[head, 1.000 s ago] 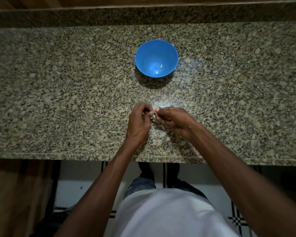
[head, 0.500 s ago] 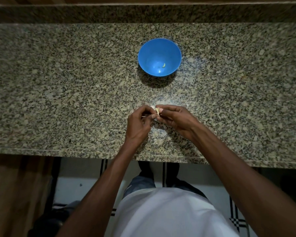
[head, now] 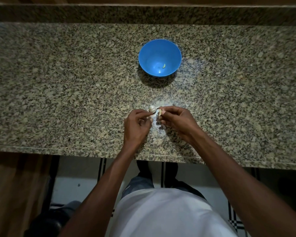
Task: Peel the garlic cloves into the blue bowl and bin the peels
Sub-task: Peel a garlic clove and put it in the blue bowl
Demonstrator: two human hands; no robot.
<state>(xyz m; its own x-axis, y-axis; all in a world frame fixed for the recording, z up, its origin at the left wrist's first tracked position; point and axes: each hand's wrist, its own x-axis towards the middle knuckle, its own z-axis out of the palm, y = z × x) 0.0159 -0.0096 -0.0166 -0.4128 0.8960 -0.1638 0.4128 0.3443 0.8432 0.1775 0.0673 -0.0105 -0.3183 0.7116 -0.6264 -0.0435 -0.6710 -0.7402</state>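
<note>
The blue bowl (head: 144, 57) stands on the granite counter (head: 58, 100) at centre, with one peeled clove (head: 163, 66) inside. Nearer the front edge, my right hand (head: 178, 122) pinches a garlic clove (head: 160, 111) between thumb and forefinger, and a loose strip of skin hangs from it. My left hand (head: 137, 125) is just left of it, fingertips pinched on a thin piece of garlic peel (head: 153, 115). A white piece of garlic (head: 152, 108) shows just beyond my left fingertips; I cannot tell whether it touches them.
Small pale peel scraps (head: 161, 128) lie on the counter under and behind my hands. The counter's front edge (head: 92, 151) runs just below my wrists. A raised granite ledge (head: 143, 14) backs the counter. A dark rounded object (head: 46, 224) sits on the floor at lower left.
My hands have drawn slightly apart; before, both pinched the clove together. The white garlic piece now shows beyond my left fingertips. The bowl has not moved.
</note>
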